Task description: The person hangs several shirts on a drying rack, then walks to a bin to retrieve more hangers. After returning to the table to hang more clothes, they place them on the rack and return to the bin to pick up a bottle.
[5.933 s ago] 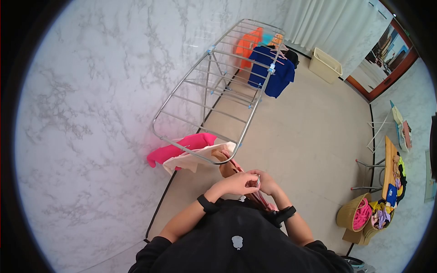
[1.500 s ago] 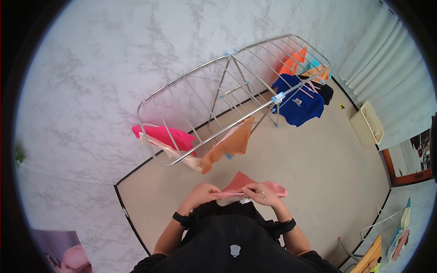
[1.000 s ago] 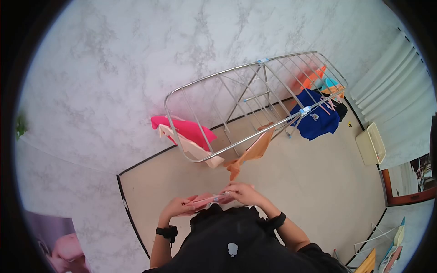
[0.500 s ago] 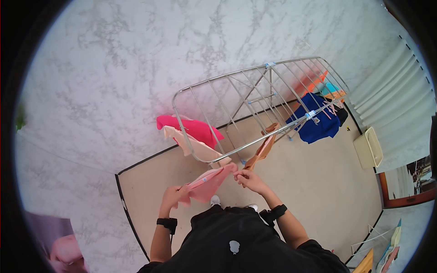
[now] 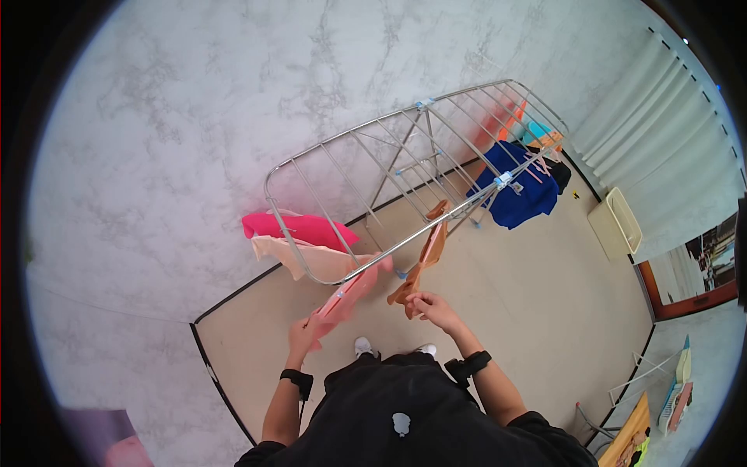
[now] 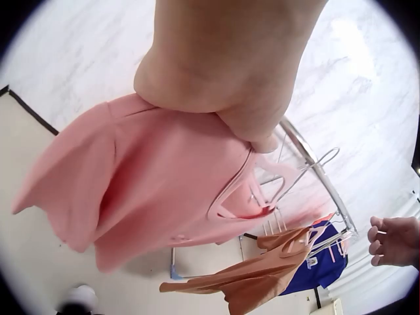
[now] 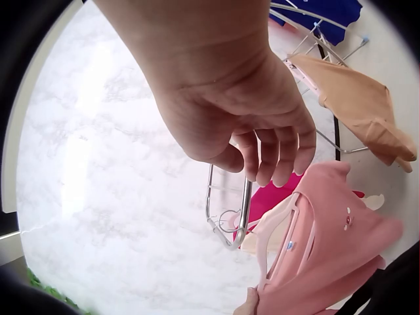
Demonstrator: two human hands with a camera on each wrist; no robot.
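Note:
My left hand [image 5: 302,336] grips one shoulder of a pink T-shirt [image 5: 342,303] together with the pink hanger [image 7: 266,243] inside it. In the head view the shirt's far end overlaps the near rail of the metal drying rack [image 5: 412,241]. The hanger's wire hook [image 6: 321,161] shows beside that rail in the left wrist view. My right hand [image 7: 243,125] holds nothing, its fingers loosely bent. It overlaps the lower end of a brown shirt [image 5: 426,261] hanging from the rack in the head view.
A hot-pink garment [image 5: 303,229] and a cream one [image 5: 307,259] hang at the rack's left end. A blue shirt [image 5: 517,187] and an orange garment [image 5: 510,121] hang at its right. A cream bin [image 5: 616,226] stands by the curtain.
Earlier both hands held the pink shirt close to the body. It has since moved out to the rack's near rail in my left hand, and my right hand has come off it.

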